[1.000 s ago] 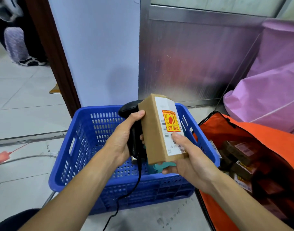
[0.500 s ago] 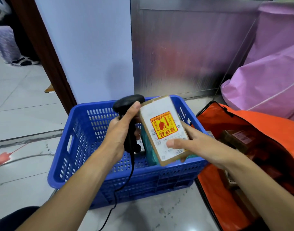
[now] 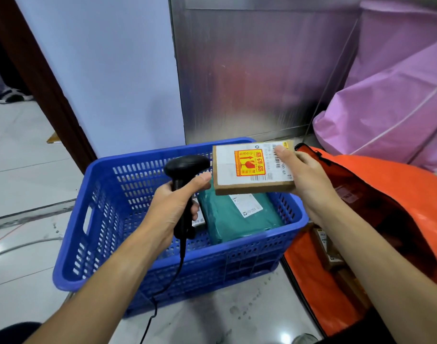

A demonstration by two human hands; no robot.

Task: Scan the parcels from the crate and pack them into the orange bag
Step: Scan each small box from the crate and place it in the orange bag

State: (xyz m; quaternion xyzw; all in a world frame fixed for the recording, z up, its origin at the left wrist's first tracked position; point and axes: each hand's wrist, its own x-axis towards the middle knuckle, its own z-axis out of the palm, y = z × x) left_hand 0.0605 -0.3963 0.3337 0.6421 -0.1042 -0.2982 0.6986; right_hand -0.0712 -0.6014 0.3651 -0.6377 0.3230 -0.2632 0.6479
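Your right hand [image 3: 309,177] pinches the stiff, probably light, fragile-stickered box [image 3: 247,170] by its right edge; your left hand [image 3: 172,207] grips the scanner [image 3: 185,165].

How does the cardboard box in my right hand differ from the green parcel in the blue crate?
The cardboard box is rigid and brown; the green parcel is a soft, wrinkled mailer. The box is held up in the right hand; the green parcel lies inside the blue crate. The box carries a red-and-yellow sticker; the green parcel shows none. Both bear white labels.
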